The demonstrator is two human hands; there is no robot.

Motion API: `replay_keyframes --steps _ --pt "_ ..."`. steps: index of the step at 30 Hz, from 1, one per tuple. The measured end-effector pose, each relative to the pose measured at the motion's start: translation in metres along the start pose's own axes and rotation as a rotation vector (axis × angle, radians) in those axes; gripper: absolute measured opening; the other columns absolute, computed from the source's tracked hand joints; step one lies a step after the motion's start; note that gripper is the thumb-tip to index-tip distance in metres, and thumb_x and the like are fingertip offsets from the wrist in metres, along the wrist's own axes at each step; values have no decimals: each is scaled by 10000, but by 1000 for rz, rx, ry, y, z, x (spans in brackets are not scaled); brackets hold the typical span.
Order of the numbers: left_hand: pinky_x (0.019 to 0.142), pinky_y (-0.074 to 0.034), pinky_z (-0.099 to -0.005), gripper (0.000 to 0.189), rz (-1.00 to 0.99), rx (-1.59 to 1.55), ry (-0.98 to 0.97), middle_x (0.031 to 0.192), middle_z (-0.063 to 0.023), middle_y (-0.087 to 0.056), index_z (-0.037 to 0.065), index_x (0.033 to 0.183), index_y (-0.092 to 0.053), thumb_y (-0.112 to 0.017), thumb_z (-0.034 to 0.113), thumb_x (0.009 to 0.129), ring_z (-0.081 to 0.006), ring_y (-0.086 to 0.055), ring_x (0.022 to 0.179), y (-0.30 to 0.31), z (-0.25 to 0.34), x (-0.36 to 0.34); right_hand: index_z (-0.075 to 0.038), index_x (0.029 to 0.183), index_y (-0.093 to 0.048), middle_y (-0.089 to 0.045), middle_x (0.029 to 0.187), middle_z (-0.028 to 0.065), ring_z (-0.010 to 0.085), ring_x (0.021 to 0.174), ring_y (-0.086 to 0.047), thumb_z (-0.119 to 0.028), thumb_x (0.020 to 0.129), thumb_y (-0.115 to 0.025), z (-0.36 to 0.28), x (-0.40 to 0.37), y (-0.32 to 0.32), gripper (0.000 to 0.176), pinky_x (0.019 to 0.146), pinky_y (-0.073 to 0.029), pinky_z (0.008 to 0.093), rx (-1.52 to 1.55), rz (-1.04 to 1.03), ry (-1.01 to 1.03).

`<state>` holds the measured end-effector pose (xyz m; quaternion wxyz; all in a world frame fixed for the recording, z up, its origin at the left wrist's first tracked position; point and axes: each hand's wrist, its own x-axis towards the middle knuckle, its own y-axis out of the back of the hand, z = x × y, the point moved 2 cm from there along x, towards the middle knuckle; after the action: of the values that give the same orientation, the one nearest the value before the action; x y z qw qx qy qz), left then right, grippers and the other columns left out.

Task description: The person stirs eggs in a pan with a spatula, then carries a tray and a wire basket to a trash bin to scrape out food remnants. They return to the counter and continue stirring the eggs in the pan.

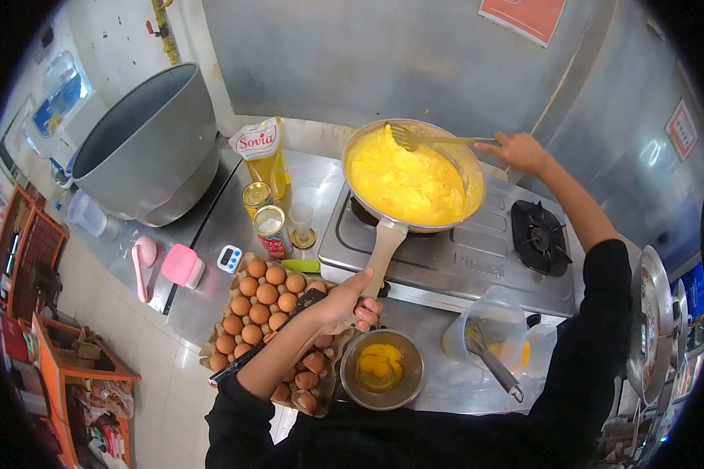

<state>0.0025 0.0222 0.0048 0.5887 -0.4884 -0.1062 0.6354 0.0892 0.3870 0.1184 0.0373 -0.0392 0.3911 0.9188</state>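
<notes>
My left hand [343,304] is wrapped round the wooden-coloured handle of a frying pan [475,173], which is tilted over the left burner. Yellow scrambled eggs [403,187] fill much of the pan. In my right hand [522,152] is the handle of a slotted turner [406,139]; its head rests at the far edge of the eggs, with some egg on it. Below my left wrist lies a carton of brown eggs [260,294], some of them cracked shells. Beside it, a metal bowl [417,388] holds raw yolks.
The gas stove [477,258] has a second burner [540,237] at right. A plastic pitcher [497,313] with a whisk [493,363] stands in front. An oil pouch [263,156], open can [271,230], timer [229,259], pink-lidded container [182,266] and large grey pot [149,148] are left.
</notes>
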Motion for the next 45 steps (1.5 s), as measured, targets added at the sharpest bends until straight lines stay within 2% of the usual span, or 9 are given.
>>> replay_keyframes --steps 7,11,13,14,16,19,32,41,45 --pt "416 -254 -183 283 28 20 7 568 40 -269 141 920 -300 -279 414 847 -34 -245 432 -2 -2 0 -291 1147 -387 -491 765 66 180 601 -542 -99 757 -428 18 44 59 437 469 -452 294 -203 317 338" --pt "396 -239 -180 309 -14 -8 -35 556 44 -271 129 914 -315 -275 428 845 -31 -245 417 0 -3 3 -284 1176 -380 -485 688 56 176 593 -535 -89 747 -479 17 39 105 481 446 -432 286 -178 185 268" --pt "389 -235 -179 318 -20 -22 -35 554 45 -272 124 914 -319 -274 431 845 -31 -245 414 0 -4 3 -239 1120 -466 -480 598 33 137 517 -509 -184 808 -447 30 26 120 318 398 -396 245 500 194 397" --pt "386 -236 -179 321 -14 -29 -42 554 45 -274 123 916 -319 -274 433 844 -31 -247 414 1 -4 3 -239 1120 -466 -480 598 33 137 517 -509 -184 808 -447 37 12 136 318 398 -396 245 505 186 391" --pt "384 -236 -179 324 -19 -32 -42 554 46 -277 122 918 -320 -274 434 844 -31 -248 414 2 -4 3 -234 1141 -445 -462 557 5 83 426 -416 -284 825 -420 46 -23 175 321 348 -325 202 837 -680 -194" --pt "384 -243 -179 333 -50 -59 -66 557 48 -285 117 934 -316 -288 436 841 -35 -253 416 4 -6 5 -215 1126 -464 -355 532 -50 36 419 -291 -301 835 -415 43 -52 175 307 335 -221 174 1098 -980 -283" --pt "401 -262 -178 309 -60 -73 -20 570 40 -291 117 927 -304 -274 414 850 -35 -264 435 5 -5 2 -166 1215 -342 -232 536 -82 23 427 -213 -283 849 -382 -57 -41 102 387 349 -173 165 1761 -774 -279" --pt "392 -235 -163 290 -10 -32 -3 537 66 -268 152 855 -338 -339 441 827 -21 -261 417 3 -5 2 -172 1189 -359 -260 540 -63 16 394 -196 -246 863 -326 -136 -4 103 336 308 -135 159 2123 -401 -577" --pt "389 -230 -160 283 -14 -19 -33 537 66 -269 143 859 -337 -328 424 835 -21 -259 419 5 -5 4 -75 992 -422 -317 526 -19 43 355 -219 -208 840 -324 -145 31 104 225 296 -145 194 2196 -283 -789"
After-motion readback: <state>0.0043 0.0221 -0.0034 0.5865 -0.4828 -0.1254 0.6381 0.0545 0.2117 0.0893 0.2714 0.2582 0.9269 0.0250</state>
